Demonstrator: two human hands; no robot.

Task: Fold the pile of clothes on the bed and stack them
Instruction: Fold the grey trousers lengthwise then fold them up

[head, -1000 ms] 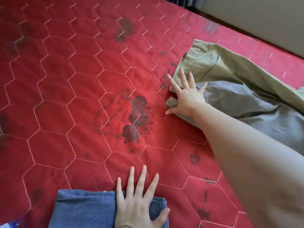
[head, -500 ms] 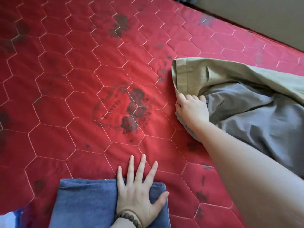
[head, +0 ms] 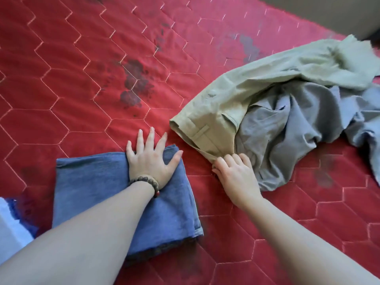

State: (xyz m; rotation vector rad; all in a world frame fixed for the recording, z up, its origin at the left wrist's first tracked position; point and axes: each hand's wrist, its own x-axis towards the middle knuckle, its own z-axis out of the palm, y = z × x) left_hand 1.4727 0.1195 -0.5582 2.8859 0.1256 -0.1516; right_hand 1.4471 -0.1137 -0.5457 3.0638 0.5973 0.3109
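Khaki trousers [head: 242,97] lie crumpled on the right side of the bed, their waistband end nearest the person and the legs trailing off toward the far right corner. A grey garment [head: 287,128] is tangled under and beside them, bunched in loose folds, so the two make up what is left of the pile. The right hand [head: 236,175] sits at the near edge of that heap, fingers curled down onto the cloth just where the khaki waistband meets the grey fabric. It looks like a pinch on the edge, I'd say to draw the pile closer so one piece can be worked free, though which of the two layers the fingertips have hold of I cannot tell.

To the left, close by but not touching the pile, a blue folded garment [head: 102,192] rests flat on the red quilted cover [head: 61,79]. The left hand [head: 152,159] lies on its far right corner, palm down, fingers straight and spread, gripping nothing. That press seems meant to keep the finished fold from sliding or springing open. A beaded bracelet [head: 146,182] circles that wrist.

One item looks done; two remain to fold and stack.
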